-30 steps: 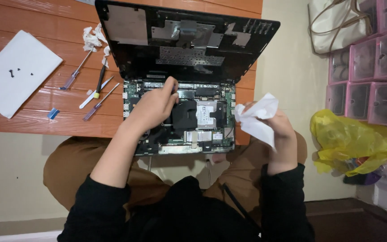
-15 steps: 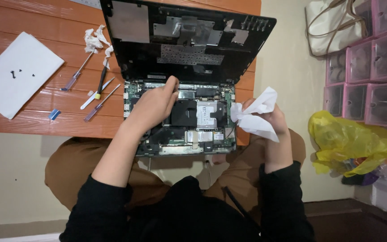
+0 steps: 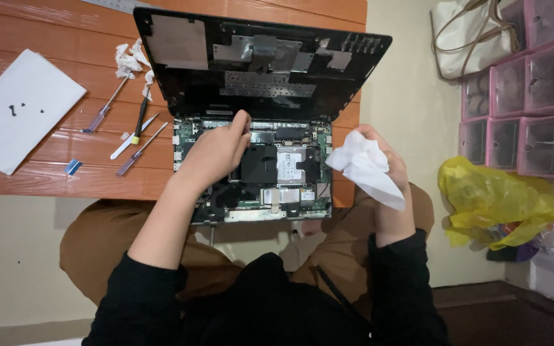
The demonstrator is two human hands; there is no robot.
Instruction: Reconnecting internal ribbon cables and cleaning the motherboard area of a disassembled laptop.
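An opened black laptop [image 3: 270, 77] lies at the edge of a wooden table [image 3: 52, 179], its base cover tipped up and the circuit board [image 3: 290, 166] exposed. My left hand [image 3: 216, 150] rests on the board's upper left part with its fingers curled and pinched together. Whether something small sits between the fingertips is hidden. My right hand [image 3: 386, 186] is raised beside the laptop's right edge and grips a crumpled white tissue [image 3: 363, 163].
Several small screwdrivers [image 3: 136, 138] and wads of tissue [image 3: 129, 61] lie left of the laptop. A white sheet [image 3: 20, 115] with tiny screws is at the far left. Pink drawer units [image 3: 527, 96], a yellow bag [image 3: 495, 202] and a cream tote [image 3: 466, 38] stand at the right.
My right hand has bunched the tissue tighter and shifted slightly beside the laptop. My left hand stays on the board at nearly the same spot.
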